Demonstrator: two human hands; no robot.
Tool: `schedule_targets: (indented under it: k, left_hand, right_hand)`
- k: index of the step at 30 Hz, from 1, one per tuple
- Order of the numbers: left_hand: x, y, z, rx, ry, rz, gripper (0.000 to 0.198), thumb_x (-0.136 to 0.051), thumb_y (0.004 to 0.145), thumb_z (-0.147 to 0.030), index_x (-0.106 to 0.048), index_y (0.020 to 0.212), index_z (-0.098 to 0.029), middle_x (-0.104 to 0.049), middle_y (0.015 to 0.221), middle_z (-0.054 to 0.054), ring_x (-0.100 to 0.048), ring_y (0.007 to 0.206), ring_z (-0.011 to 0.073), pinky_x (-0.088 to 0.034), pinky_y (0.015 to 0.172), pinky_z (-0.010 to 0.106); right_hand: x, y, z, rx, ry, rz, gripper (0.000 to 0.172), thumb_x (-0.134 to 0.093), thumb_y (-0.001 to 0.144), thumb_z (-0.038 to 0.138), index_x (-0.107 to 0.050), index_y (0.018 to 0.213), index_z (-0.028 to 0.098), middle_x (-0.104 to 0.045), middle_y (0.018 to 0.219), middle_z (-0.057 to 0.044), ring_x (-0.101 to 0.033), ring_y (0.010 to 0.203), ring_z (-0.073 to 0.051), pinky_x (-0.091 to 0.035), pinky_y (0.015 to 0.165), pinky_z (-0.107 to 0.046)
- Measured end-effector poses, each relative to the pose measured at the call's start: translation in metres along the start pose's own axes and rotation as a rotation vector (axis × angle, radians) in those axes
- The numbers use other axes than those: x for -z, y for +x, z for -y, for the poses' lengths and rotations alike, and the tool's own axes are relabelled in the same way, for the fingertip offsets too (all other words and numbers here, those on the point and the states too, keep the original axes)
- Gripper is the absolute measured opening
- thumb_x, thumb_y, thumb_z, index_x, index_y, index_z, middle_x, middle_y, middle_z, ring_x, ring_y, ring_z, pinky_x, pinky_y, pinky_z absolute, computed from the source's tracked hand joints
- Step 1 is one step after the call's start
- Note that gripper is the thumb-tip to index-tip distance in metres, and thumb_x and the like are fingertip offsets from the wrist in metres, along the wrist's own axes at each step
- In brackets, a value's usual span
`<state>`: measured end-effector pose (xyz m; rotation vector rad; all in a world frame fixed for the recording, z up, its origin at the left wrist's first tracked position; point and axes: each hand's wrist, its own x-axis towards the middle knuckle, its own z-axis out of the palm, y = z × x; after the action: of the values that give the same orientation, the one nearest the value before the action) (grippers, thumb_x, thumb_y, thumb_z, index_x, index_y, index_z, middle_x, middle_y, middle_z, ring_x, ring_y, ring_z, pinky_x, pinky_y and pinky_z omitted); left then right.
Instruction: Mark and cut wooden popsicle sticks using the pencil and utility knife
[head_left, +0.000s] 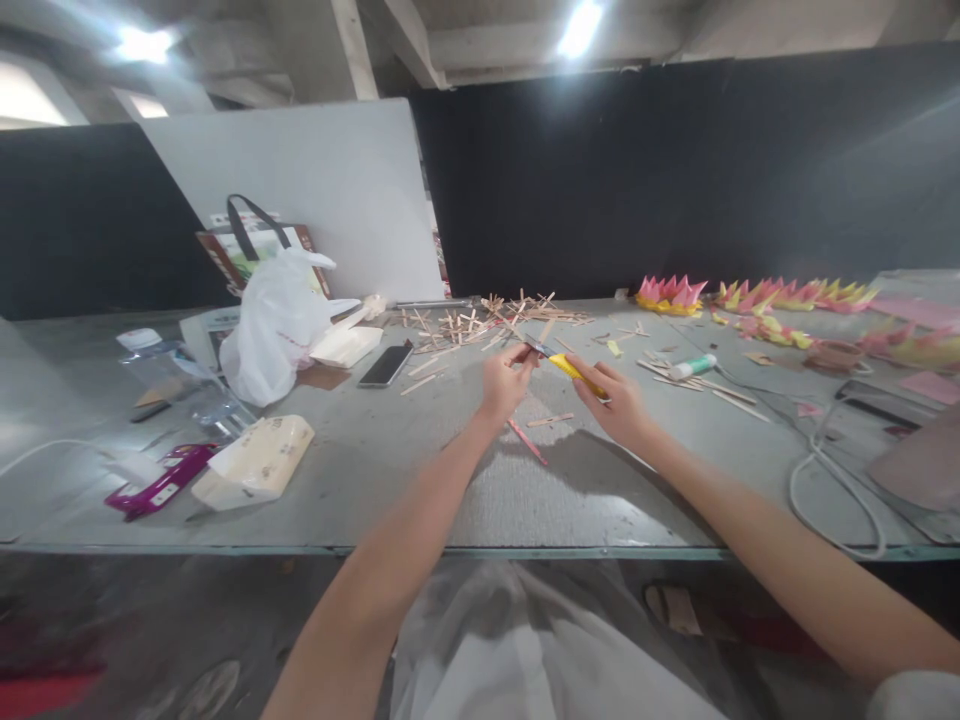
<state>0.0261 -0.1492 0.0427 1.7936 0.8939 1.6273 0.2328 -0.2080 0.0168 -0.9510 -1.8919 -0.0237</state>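
My right hand [611, 400] is wrapped round a yellow utility knife [564, 366], its blade pointing left toward my left hand. The fingers of my left hand [507, 380] are pinched together at the blade, apparently on a thin wooden stick [547, 329] whose end shows just above it; the grip itself is partly hidden. Below my hands, a red-and-white strip [529, 443] and a loose flat stick [550, 420] lie on the grey table [555, 510]. Just beyond them is a heap of thin wooden sticks [465, 326].
Leftward are a phone [386, 366], a white plastic bag [270, 325], a tissue pack [259, 460], a purple power strip [161, 482] and a clear bottle [169, 365]. Rightward lie a glue stick [693, 367], pink-and-yellow paper petals [671, 292] and a looped white cable [802, 500].
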Motion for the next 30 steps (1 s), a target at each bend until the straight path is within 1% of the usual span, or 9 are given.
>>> schedule_targets:
  k: [5, 11, 14, 19, 22, 26, 30]
  left_hand:
    - [-0.002, -0.001, 0.003, -0.003, 0.01, -0.011, 0.028, -0.069, 0.092, -0.044, -0.074, 0.077, -0.021, -0.07, 0.073, 0.002, -0.064, 0.073, 0.0172, -0.047, 0.073, 0.028]
    - [-0.001, 0.0, 0.0, 0.043, -0.056, -0.04, 0.033, -0.073, 0.088, -0.052, -0.073, 0.078, -0.02, -0.069, 0.073, 0.002, -0.064, 0.073, 0.018, -0.047, 0.073, 0.028]
    - [0.001, -0.001, -0.002, 0.006, 0.013, -0.053, 0.031, -0.072, 0.089, -0.048, -0.073, 0.075, -0.021, -0.068, 0.071, 0.002, -0.064, 0.073, 0.0187, -0.046, 0.074, 0.029]
    - [0.002, -0.004, -0.003, -0.069, 0.151, -0.05, 0.024, -0.071, 0.09, -0.036, -0.073, 0.069, -0.023, -0.069, 0.072, 0.002, -0.063, 0.073, 0.0195, -0.046, 0.076, 0.029]
    - [0.0, -0.005, -0.004, -0.063, 0.15, -0.05, 0.023, -0.069, 0.091, -0.032, -0.074, 0.071, -0.023, -0.07, 0.073, 0.001, -0.065, 0.075, 0.0196, -0.046, 0.076, 0.029]
    - [-0.002, -0.004, 0.001, -0.006, 0.101, -0.075, 0.024, -0.068, 0.093, -0.034, -0.074, 0.073, -0.022, -0.07, 0.071, 0.001, -0.065, 0.071, 0.0185, -0.046, 0.073, 0.028]
    - [-0.001, -0.003, 0.006, -0.025, 0.078, -0.068, 0.027, -0.066, 0.096, -0.035, -0.074, 0.075, -0.021, -0.071, 0.073, 0.001, -0.067, 0.074, 0.0183, -0.046, 0.074, 0.027]
  right_hand:
    - [-0.001, 0.001, 0.0, -0.003, 0.007, 0.0, 0.048, -0.047, 0.109, 0.041, -0.063, 0.15, 0.021, -0.056, 0.083, -0.003, -0.055, 0.067, -0.016, -0.049, 0.069, -0.028]
    - [-0.002, 0.001, 0.0, -0.015, 0.004, -0.002, 0.048, -0.047, 0.109, 0.042, -0.064, 0.149, 0.021, -0.057, 0.083, -0.004, -0.055, 0.067, -0.015, -0.05, 0.069, -0.027]
    - [-0.003, 0.0, -0.001, -0.023, 0.008, 0.005, 0.048, -0.047, 0.109, 0.042, -0.064, 0.149, 0.021, -0.057, 0.081, -0.003, -0.053, 0.065, -0.015, -0.049, 0.067, -0.027]
    - [-0.003, -0.001, 0.001, -0.043, 0.018, 0.022, 0.049, -0.046, 0.109, 0.042, -0.063, 0.149, 0.02, -0.057, 0.082, -0.003, -0.052, 0.063, -0.014, -0.048, 0.066, -0.026]
    - [-0.003, 0.0, 0.003, -0.045, 0.03, 0.021, 0.049, -0.047, 0.109, 0.042, -0.063, 0.15, 0.019, -0.057, 0.082, -0.003, -0.052, 0.063, -0.014, -0.048, 0.066, -0.026]
    - [-0.004, 0.002, 0.005, -0.053, 0.033, 0.016, 0.05, -0.046, 0.109, 0.043, -0.063, 0.149, 0.019, -0.057, 0.082, -0.003, -0.052, 0.063, -0.014, -0.047, 0.065, -0.027]
    - [-0.006, 0.001, 0.003, -0.056, 0.017, 0.017, 0.05, -0.046, 0.109, 0.043, -0.064, 0.149, 0.019, -0.057, 0.081, -0.003, -0.052, 0.062, -0.014, -0.046, 0.065, -0.027]
